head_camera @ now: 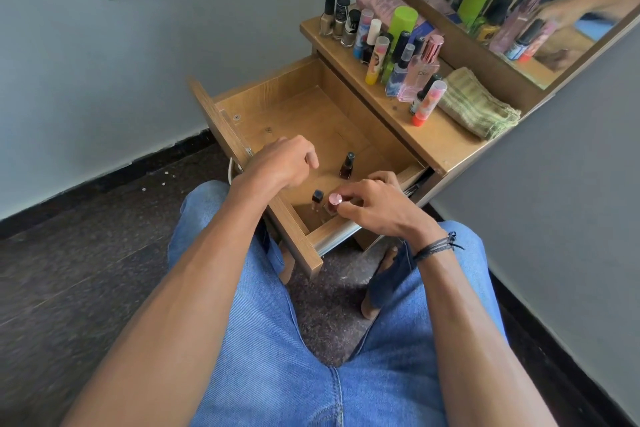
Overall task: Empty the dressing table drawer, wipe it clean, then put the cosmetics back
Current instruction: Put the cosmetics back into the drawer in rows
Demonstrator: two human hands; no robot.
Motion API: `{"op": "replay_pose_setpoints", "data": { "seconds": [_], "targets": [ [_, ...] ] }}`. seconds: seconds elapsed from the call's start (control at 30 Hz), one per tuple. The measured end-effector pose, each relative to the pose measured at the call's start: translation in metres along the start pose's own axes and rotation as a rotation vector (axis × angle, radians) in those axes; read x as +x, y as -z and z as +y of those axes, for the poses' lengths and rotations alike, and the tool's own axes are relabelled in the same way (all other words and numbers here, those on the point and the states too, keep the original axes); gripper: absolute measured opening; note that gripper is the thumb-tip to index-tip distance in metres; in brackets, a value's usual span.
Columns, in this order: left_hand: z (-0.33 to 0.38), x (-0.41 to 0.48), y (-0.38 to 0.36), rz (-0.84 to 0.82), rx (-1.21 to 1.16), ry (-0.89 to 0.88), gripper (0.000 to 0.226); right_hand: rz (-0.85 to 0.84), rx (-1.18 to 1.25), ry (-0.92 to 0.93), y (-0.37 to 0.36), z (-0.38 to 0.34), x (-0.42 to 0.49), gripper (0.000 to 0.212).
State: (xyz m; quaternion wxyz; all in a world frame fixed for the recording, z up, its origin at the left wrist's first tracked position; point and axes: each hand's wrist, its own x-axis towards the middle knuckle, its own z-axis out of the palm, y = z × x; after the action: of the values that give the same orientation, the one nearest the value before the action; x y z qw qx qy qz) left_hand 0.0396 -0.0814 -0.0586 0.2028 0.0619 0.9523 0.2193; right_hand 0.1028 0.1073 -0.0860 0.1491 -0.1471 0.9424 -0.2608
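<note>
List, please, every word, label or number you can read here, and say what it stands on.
"DU": faint letters on the pink perfume bottle; the rest is blurred.
Labels on the other bottles on the shelf: too blurred to read.
Labels on the small bottles in the drawer: none legible.

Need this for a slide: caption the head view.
Right hand pinches a pink-capped bottle in the open drawer; left hand hovers; other cosmetics stand on the tabletop.

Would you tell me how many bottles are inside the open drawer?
3: a black-capped bottle near the front, a pink-capped bottle beside it, held by the right hand, and a dark polish bottle farther in. Others may be hidden.
</note>
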Motion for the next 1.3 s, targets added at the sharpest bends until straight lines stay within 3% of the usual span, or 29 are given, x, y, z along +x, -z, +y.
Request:
{"op": "replay_pose_setpoints", "data": {
  "seconds": [0.33, 0.43, 0.57, 1.07, 1.17, 1.3],
  "targets": [
    [-0.002, 0.002, 0.002, -0.025, -0.024, -0.023, 0.044, 0.018, -0.09, -0.03, 0.008, -0.003, -0.004, 0.035],
    [0.0, 0.002, 0.001, -0.079, -0.011, -0.011, 0.041, -0.013, -0.08, -0.036, 0.007, -0.014, -0.004, 0.05],
    [0.002, -0.001, 0.002, -0.11, -0.003, 0.01, 0.042, -0.072, -0.072, 0.004, 0.002, -0.024, -0.003, 0.028],
    [0.005, -0.004, 0.002, -0.178, 0.048, 0.021, 0.046, -0.132, -0.008, 0.048, 0.008, -0.025, -0.007, 0.028],
    [0.003, -0.001, 0.002, -0.201, 0.019, 0.006, 0.045, 0.0, 0.082, 0.054, 0.027, -0.018, -0.016, 0.015],
    [-0.001, 0.006, 0.003, -0.25, -0.048, -0.049, 0.03, 0.509, 0.302, -0.05, 0.049, -0.011, -0.029, 0.005]
  ]
}}
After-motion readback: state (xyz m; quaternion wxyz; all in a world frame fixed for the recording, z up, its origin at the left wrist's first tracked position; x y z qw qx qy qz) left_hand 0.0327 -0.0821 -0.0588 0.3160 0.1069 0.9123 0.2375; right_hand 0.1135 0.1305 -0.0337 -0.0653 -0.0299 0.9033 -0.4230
